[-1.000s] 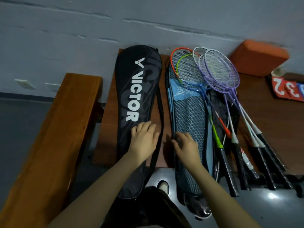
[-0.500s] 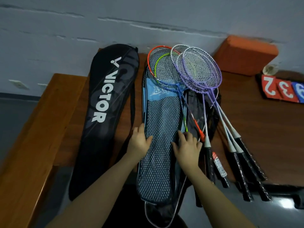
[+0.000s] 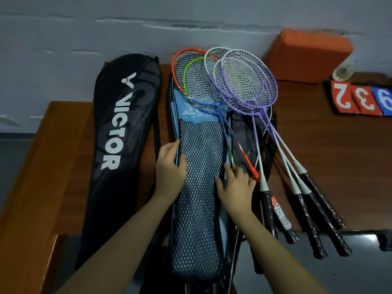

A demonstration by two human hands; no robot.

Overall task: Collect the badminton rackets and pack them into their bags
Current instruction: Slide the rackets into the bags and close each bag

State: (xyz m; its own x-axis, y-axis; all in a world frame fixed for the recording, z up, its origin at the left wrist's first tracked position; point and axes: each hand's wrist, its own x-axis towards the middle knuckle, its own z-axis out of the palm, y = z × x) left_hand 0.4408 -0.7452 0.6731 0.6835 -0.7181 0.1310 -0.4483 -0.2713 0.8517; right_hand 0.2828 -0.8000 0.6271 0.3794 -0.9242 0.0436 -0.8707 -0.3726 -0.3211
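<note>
Off the Victor racket bag (image 3: pixel 118 145) now, the left hand (image 3: pixel 169 168) is gripping the blue mesh bag (image 3: pixel 199 209) by its edge; the right hand (image 3: pixel 236 187) is pressing it, fingers straight.

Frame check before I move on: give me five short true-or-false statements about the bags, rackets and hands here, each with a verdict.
1. The left hand touches the left edge of the blue mesh bag. True.
2. The black VICTOR bag lies right of the mesh bag. False: it lies to its left.
3. Every racket is zipped inside a bag. False: the rackets lie bare, heads toward the wall.
4. An orange block sits by the wall. True.
5. The right hand grips a racket handle. False: it rests on the mesh bag's right edge.
</note>
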